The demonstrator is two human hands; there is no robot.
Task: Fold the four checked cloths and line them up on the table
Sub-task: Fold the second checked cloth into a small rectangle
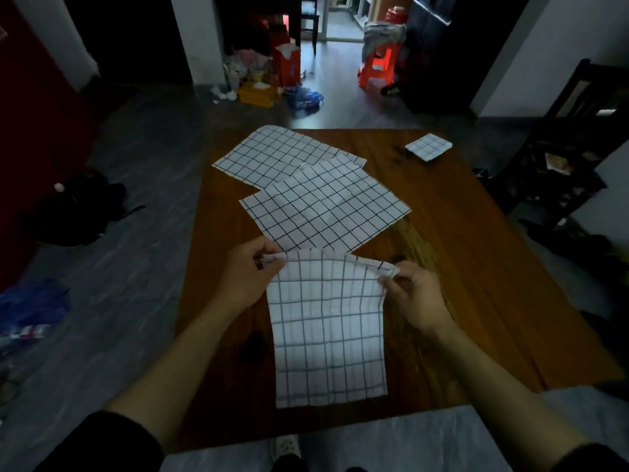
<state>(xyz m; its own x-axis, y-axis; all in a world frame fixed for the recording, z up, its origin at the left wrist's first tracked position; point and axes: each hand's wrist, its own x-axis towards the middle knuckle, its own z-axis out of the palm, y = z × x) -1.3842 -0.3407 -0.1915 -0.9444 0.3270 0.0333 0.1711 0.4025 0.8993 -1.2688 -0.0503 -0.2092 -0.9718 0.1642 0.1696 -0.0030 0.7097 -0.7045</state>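
A white cloth with a dark check (328, 332) hangs over the near part of the wooden table (476, 267), held up by its top corners. My left hand (250, 274) pinches the top left corner and my right hand (413, 294) pinches the top right one. Two more checked cloths lie flat beyond it: one in the middle (326, 202) and one farther back (282, 155), partly under the middle one. A small folded checked cloth (428, 147) sits at the table's far right corner.
A dark chair (561, 158) stands to the right of the table. Dark bags (75, 209) lie on the floor at the left. A red stool (377, 63), boxes and clutter (262, 86) sit on the floor beyond the table.
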